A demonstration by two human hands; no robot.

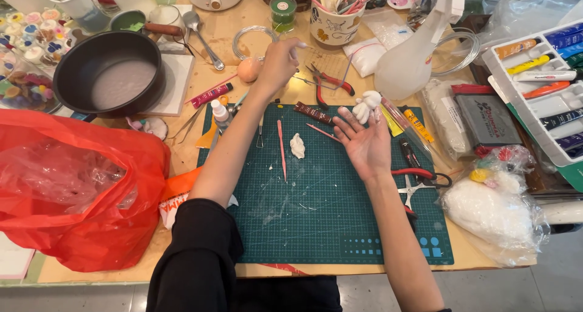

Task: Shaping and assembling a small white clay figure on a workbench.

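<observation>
A small white clay figure sits at the fingertips of the right hand, which lies palm-up and spread wide on the green cutting mat; the fingers do not close round the figure, so it appears propped or lightly touched rather than gripped, likely to spare the soft surface. At about 9 o'clock from the figure, a small lump of white clay rests on the mat, apart from both hands, with a pink modelling stick just beside it at its 9 o'clock, laid lengthwise within reach. The left hand is stretched toward 11 o'clock, past the mat's far edge, fingers loosely curled over a peach-coloured ball; whether it touches or grips the ball cannot be told. A coil of thin wire lies just beyond that hand at 12 o'clock. Red-handled pliers lie between the two hands, off the mat. At 3 o'clock from the figure sits a translucent spray bottle, and at 5 o'clock a bag of white clay, wrapped, presumably against drying. Further out at 9 o'clock a black pot stands on the wooden surface, and a red plastic bag at 8 o'clock; a tray of paint tubes at 3 o'clock.
</observation>
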